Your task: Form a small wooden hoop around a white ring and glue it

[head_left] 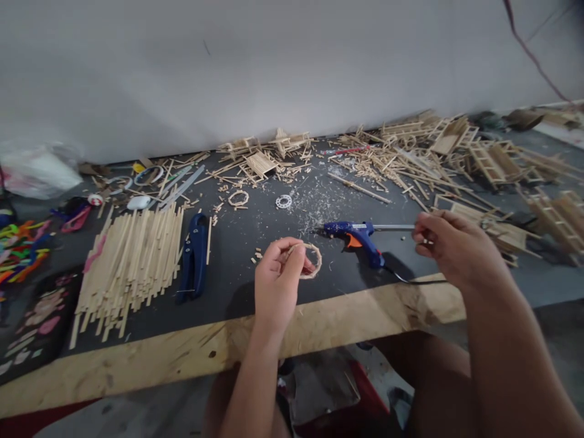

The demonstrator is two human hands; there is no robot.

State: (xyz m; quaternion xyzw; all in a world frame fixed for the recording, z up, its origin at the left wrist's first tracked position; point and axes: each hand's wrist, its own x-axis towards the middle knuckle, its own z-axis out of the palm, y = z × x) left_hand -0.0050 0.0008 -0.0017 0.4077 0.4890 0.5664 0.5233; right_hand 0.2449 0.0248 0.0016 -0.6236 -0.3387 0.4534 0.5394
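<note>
Dark worktop (255,219) with pale wooden front edge, set against a plain grey wall. Left hand (278,283) pinches a small tan ring (312,260), tilted on edge. Just right of it lies a blue glue gun (358,234), nozzle pointing left, long axis left–right; right hand (449,246), fingers closed, grips its rear glue stick (392,227).

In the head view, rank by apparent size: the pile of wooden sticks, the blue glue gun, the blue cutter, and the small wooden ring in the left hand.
1. Pile of wooden sticks, clearly largest.
2. Blue glue gun and blue cutter: they look about alike, so no ranking between them.
3. Small wooden ring, held by the left hand, smallest.
</note>
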